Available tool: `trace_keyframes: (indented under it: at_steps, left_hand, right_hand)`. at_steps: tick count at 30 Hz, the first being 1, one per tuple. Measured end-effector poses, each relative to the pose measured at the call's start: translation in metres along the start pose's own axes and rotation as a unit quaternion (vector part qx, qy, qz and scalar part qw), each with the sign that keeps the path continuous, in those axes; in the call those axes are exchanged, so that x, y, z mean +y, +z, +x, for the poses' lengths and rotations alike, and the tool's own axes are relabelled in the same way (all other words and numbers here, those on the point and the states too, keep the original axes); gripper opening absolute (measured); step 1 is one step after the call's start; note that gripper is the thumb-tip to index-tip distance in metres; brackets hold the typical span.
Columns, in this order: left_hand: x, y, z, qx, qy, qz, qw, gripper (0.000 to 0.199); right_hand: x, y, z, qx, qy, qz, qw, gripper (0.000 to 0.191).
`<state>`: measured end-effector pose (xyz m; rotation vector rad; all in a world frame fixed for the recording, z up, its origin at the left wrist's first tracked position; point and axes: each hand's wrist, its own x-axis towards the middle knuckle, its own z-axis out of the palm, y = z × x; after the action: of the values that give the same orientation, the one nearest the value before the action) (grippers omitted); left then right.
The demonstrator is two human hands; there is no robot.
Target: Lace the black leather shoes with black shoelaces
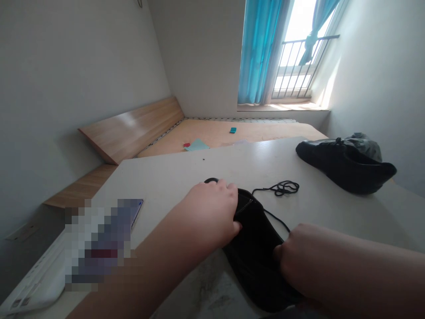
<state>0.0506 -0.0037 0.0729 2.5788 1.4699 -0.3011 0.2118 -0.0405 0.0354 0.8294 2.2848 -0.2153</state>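
A black shoe (257, 252) lies on the white table (199, 173) right in front of me. My left hand (209, 212) is closed over its far end, fingers curled onto the upper. My right hand (299, 254) grips the near side of the same shoe. A black shoelace (282, 188) runs from the shoe and lies in a loose tangle on the table just beyond it. A second black shoe (345, 164) rests on its own at the far right of the table, untouched.
A dark crumpled bag (365, 146) sits behind the second shoe. A blurred flat item (99, 239) and white papers (36, 283) lie at the table's left edge. Beyond the table is a bare wooden bed frame (212, 133) with small coloured items, and a window with blue curtains (259, 53).
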Motion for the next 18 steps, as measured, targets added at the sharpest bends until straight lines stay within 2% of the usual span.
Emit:
trace_keyframes:
  at_steps: [2, 5, 10, 14, 16, 18]
  left_hand:
    - [0.007, 0.002, 0.003, -0.022, -0.03, 0.029, 0.999, 0.027]
    - [0.012, 0.003, 0.005, -0.015, -0.049, 0.043, 0.998, 0.022]
    - [0.012, 0.002, 0.006, -0.012, -0.04, 0.044, 0.998, 0.019]
    - [0.01, 0.0, 0.008, -0.019, -0.028, 0.047, 0.998, 0.018]
    - [0.008, -0.002, 0.008, -0.02, -0.021, 0.046, 0.999, 0.016]
    - [0.007, -0.004, 0.009, -0.017, -0.009, 0.043, 0.999, 0.015]
  right_hand:
    - [-0.001, -0.009, -0.002, -0.006, -0.003, -0.007, 1.0, 0.009]
    - [-0.001, -0.016, -0.008, 0.002, -0.006, -0.005, 1.0, 0.01]
    - [0.01, -0.02, -0.016, -0.007, -0.008, 0.145, 0.989, 0.013]
    - [0.032, -0.03, -0.022, -0.03, -0.051, 0.216, 0.975, 0.024]
    - [0.041, -0.04, -0.027, -0.003, -0.061, 0.253, 0.965, 0.036]
    - [0.042, -0.048, -0.03, 0.06, -0.06, 0.281, 0.956, 0.04]
